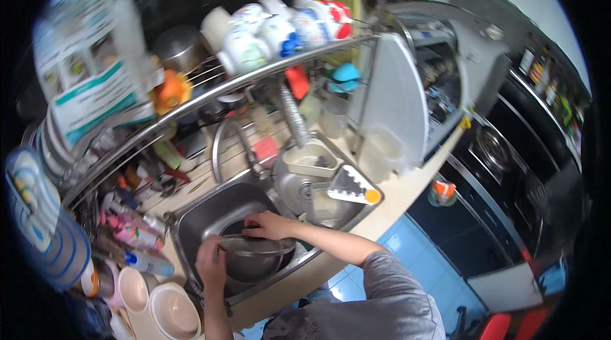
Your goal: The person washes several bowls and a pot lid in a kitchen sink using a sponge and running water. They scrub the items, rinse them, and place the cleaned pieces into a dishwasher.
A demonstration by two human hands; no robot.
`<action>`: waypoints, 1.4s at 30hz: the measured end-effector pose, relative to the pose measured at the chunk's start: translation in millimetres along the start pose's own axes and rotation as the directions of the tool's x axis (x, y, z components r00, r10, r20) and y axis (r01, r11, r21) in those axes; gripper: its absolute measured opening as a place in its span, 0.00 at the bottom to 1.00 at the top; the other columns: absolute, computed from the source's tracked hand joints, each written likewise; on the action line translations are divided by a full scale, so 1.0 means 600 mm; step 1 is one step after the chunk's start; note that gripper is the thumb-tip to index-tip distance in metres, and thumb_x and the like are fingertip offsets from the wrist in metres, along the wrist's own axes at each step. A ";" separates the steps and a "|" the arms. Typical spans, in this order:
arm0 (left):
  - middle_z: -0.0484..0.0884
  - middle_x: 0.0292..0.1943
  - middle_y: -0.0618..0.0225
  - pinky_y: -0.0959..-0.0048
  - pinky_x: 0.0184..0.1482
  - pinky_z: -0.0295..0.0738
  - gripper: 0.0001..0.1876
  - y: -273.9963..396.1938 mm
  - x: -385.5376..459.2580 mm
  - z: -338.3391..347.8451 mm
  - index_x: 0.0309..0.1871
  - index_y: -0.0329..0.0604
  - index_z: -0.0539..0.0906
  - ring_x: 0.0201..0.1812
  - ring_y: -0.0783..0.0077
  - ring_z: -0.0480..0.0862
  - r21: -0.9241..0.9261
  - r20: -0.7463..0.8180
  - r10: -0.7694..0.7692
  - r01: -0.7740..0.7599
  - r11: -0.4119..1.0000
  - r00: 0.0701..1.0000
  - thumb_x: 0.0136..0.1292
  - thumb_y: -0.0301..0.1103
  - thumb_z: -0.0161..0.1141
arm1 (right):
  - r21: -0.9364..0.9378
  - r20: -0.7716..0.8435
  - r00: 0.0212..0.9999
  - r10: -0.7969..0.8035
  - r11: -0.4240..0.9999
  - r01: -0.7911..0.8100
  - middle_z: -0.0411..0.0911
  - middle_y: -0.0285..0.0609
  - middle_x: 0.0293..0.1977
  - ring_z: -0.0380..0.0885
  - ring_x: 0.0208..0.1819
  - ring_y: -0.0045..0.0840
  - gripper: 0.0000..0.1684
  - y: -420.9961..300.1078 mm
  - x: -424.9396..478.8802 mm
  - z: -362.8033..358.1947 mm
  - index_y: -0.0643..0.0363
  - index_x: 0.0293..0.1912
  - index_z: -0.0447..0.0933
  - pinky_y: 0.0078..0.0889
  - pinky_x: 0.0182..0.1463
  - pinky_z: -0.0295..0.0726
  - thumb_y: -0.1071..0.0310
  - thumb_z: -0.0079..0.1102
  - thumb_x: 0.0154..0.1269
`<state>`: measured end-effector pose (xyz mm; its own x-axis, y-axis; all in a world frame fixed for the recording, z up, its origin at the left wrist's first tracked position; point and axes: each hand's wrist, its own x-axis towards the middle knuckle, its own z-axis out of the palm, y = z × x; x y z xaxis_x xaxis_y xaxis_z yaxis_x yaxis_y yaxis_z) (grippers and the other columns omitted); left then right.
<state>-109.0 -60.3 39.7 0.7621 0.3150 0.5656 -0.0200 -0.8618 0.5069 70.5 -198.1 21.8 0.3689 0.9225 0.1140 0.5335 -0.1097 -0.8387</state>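
Observation:
A glass pot lid (258, 246) is tilted over a round metal pot (253, 268) in the left basin of a stainless steel sink (203, 209). At the lid's left edge is my left hand (211, 261), its fingers curled against the rim. My right hand (269, 225) reaches across from the right, its fingertips at the lid's far side near the knob area; the exact grip there is hard to see. The curved faucet (238, 135) stands behind the basin. In the right basin lie a beige strainer basket (312, 159) and a white toothed plastic piece (351, 185).
A metal dish rack (215, 87) with cups (277, 30) spans above the sink. Bottles (138, 235) and two pale bowls (175, 311) crowd the left counter. A clear plastic container (379, 154) and a large white board (396, 101) stand at the right.

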 end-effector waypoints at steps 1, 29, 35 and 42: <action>0.73 0.50 0.55 0.65 0.56 0.65 0.20 -0.003 -0.004 -0.001 0.49 0.36 0.73 0.54 0.55 0.71 -0.042 -0.060 -0.162 0.159 0.986 0.985 0.50 0.23 0.58 | 0.059 -0.054 0.997 0.057 0.997 -0.054 0.77 0.54 0.32 0.76 0.37 0.46 0.21 0.006 -0.004 0.004 0.61 0.39 0.73 0.39 0.40 0.74 0.52 0.53 0.59; 0.71 0.54 0.58 0.58 0.62 0.46 0.12 0.007 -0.151 0.060 0.42 0.45 0.77 0.59 0.61 0.66 0.273 0.371 -0.402 0.315 0.909 0.837 0.53 0.32 0.57 | 0.670 -0.702 0.381 0.602 0.739 0.065 0.71 0.41 0.44 0.72 0.42 0.24 0.28 0.019 -0.553 -0.406 0.56 0.53 0.66 0.22 0.26 0.73 0.46 0.44 0.62; 0.73 0.52 0.59 0.65 0.59 0.52 0.10 0.064 -0.131 0.053 0.39 0.44 0.78 0.55 0.59 0.68 0.349 0.239 -0.457 0.364 0.864 0.857 0.52 0.30 0.56 | 0.407 -0.911 0.170 0.376 0.889 0.211 0.69 0.27 0.21 0.65 0.16 0.12 0.17 0.045 -0.674 -0.678 0.49 0.32 0.71 0.14 0.15 0.58 0.45 0.48 0.61; 0.76 0.46 0.54 0.63 0.49 0.67 0.09 0.105 -0.036 0.154 0.34 0.40 0.79 0.47 0.54 0.75 0.367 0.163 -0.509 0.427 0.827 0.845 0.48 0.26 0.56 | 0.459 -0.872 0.100 0.479 0.871 -0.175 0.72 0.28 0.28 0.69 0.28 0.15 0.25 0.243 -0.701 -0.979 0.48 0.41 0.74 0.19 0.24 0.64 0.39 0.50 0.56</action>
<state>-66.9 -157.8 -0.5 0.7601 0.6397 0.1141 0.5459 -0.7238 0.4220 440.2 -819.7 164.1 0.9562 -0.2832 0.0741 0.0512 -0.0872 -0.9949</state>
